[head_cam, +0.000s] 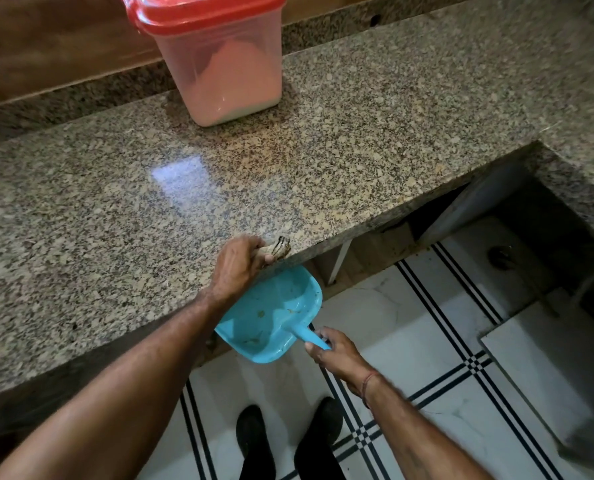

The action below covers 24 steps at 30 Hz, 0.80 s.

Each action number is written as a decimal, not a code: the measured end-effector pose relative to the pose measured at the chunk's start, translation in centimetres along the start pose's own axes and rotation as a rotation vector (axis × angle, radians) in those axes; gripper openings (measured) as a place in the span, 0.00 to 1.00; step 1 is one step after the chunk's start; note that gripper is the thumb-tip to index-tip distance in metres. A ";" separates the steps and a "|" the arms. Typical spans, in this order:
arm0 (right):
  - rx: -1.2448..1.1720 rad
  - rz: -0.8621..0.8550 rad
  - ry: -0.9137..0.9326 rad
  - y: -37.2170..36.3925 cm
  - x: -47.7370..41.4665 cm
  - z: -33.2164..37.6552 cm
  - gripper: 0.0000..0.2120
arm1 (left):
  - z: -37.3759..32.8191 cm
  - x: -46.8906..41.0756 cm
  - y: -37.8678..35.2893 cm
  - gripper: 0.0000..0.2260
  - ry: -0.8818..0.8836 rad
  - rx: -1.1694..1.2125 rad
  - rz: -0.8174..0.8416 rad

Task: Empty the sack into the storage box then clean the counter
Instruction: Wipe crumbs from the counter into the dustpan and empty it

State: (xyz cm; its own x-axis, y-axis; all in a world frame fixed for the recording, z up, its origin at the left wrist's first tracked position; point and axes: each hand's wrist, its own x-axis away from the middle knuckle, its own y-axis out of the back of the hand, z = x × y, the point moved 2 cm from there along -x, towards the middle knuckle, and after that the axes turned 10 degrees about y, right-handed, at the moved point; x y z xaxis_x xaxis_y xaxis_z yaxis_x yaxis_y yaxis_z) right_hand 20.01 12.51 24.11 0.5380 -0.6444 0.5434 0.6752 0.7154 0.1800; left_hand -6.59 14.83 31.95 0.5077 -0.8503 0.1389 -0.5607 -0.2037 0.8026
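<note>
Box [219, 64], lidded, far back on bench [115, 202]. Of the hands, left [240, 265] grips brush [278, 249] at edge, right [337, 355] grips dustpan [274, 313] handle. Keep pan tucked under edge; sweep gently.

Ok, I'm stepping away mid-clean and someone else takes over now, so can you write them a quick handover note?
Left hand grips a small brownish sweeping tool, brush or cloth unclear, at the front edge of the speckled granite counter.
Right hand holds the handle of the light blue plastic dustpan just under that edge; a few crumbs lie in it.
The clear plastic storage box, red lid on, stands at the counter's back with pale powder inside. No sack in view.
Done: box apparently filled and closed. Left: finish sweeping the counter, empty the dustpan.
</note>
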 end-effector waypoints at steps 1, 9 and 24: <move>-0.003 -0.005 0.003 0.0 -0.1 0.4 0.05 | 0.3 0.4 0.0 0.14 -0.010 0.009 -0.020; 0.013 -0.039 0.013 0.5 -0.9 2.1 0.06 | -1.1 5.5 -1.0 0.12 -0.274 -0.183 -0.096; -0.002 -0.032 0.005 0.0 -0.7 0.6 0.04 | -1.6 1.6 -1.0 0.07 0.287 -0.013 -0.271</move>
State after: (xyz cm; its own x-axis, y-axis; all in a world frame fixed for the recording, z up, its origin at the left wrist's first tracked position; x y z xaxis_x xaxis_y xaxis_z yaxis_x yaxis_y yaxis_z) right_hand 19.35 13.16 24.25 0.5188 -0.6682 0.5331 0.6929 0.6940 0.1955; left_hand -4.16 14.44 32.25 0.7994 -0.5960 0.0757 -0.3739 -0.3949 0.8392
